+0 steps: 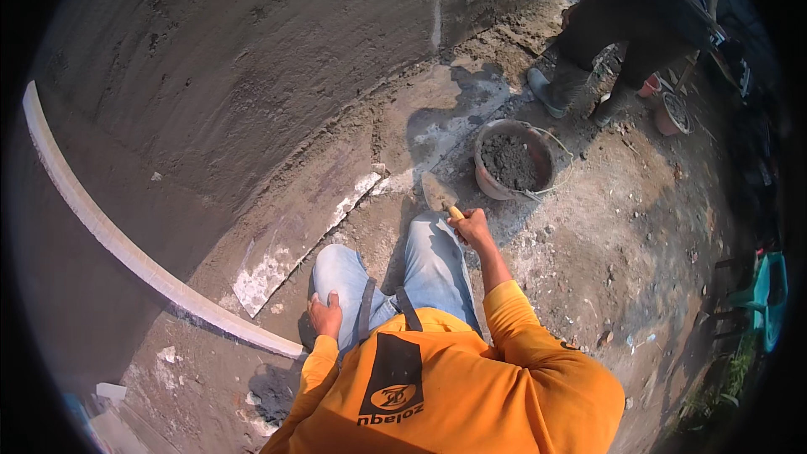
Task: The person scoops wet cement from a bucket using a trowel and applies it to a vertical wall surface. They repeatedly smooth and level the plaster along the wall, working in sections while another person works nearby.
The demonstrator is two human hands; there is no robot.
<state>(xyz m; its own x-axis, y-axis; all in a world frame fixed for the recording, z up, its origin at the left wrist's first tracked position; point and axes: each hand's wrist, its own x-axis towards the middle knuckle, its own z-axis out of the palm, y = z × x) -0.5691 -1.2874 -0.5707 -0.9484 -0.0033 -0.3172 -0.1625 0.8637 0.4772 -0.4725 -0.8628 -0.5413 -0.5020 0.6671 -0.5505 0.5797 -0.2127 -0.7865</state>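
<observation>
My right hand grips the yellowish handle of a trowel beside my right knee. Its blade points away from me and carries a grey-brown coating. Just beyond it, to the right, stands a bucket with a wire handle, holding grey mortar. My left hand rests against my left thigh, its thumb apart from the fingers and nothing seen in it. Ahead and to the left rises a wall coated in grey plaster, rough in places.
A long pale straightedge slants from the wall to my left side. A mortar-spattered board lies along the wall's foot. At the far right a co-worker bends toward the wall, near another bucket. A green plastic chair is at right.
</observation>
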